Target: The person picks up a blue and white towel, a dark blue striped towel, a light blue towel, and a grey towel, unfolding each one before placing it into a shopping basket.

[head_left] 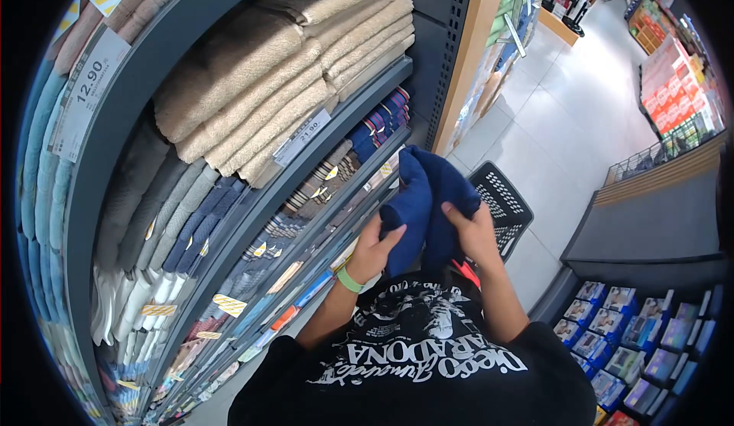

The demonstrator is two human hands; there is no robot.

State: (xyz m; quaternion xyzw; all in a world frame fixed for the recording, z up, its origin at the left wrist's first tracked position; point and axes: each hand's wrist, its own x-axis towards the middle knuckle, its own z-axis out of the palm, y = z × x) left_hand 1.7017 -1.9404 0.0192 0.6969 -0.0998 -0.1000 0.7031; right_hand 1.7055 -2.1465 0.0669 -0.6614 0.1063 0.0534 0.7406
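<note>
A dark navy cloth, probably a towel (417, 197), hangs folded between my two hands in front of my chest. My left hand (373, 249) is closed on its left edge, thumb on top, with a green band at the wrist. On the other side, my right hand (475, 231) grips the right edge, its thumb lying over the fabric. Beyond and to the right of the cloth is a black perforated basket (501, 204), partly hidden by the right hand. The fingers under the fabric are out of sight.
On the left, dark shelves hold stacked beige towels (245, 74), grey and blue towels (191, 220), and price labels (302, 137). A tiled aisle (566, 120) runs ahead. To the right stand boxed goods in a display (612, 342) and red boxes (677, 93).
</note>
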